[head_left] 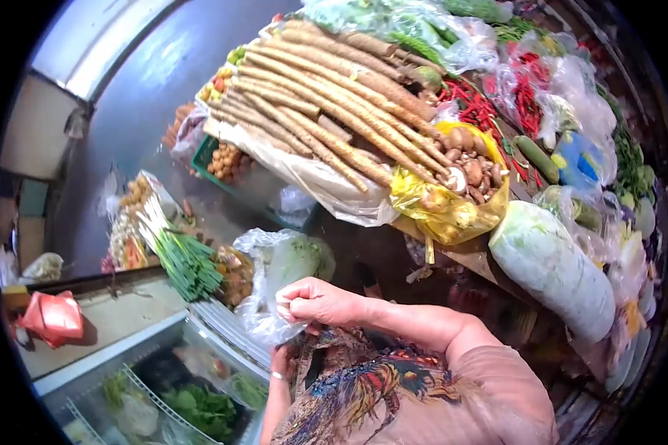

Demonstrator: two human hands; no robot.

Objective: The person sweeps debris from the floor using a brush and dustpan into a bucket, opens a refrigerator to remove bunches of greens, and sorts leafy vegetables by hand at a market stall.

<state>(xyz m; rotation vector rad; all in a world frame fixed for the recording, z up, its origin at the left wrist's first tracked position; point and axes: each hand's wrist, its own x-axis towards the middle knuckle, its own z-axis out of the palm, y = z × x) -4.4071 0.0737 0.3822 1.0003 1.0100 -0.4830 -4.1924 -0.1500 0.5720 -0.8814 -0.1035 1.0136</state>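
Observation:
My right hand [319, 300] is closed in a fist, pinching the gathered edge of a clear plastic bag [256, 285]. Inside or just behind the bag, a pale green vegetable [304, 259], perhaps a cabbage, shows through the film. Below the right hand is my left hand [283, 357], close against the bag's lower end, with a bracelet on its wrist. Its fingers are largely hidden by the bag and the right hand. Beside the bag on the left, a bunch of green onions [182, 256] lies by some brownish produce [235, 276].
Long brown roots [326, 104] cover the stall, beside mushrooms [471, 167] in a yellow bag [453, 219]. A large winter melon [553, 267] lies at right, below red chilies [471, 104]. A glass-topped case [145, 352] of greens stands at lower left, near a red bag [52, 317].

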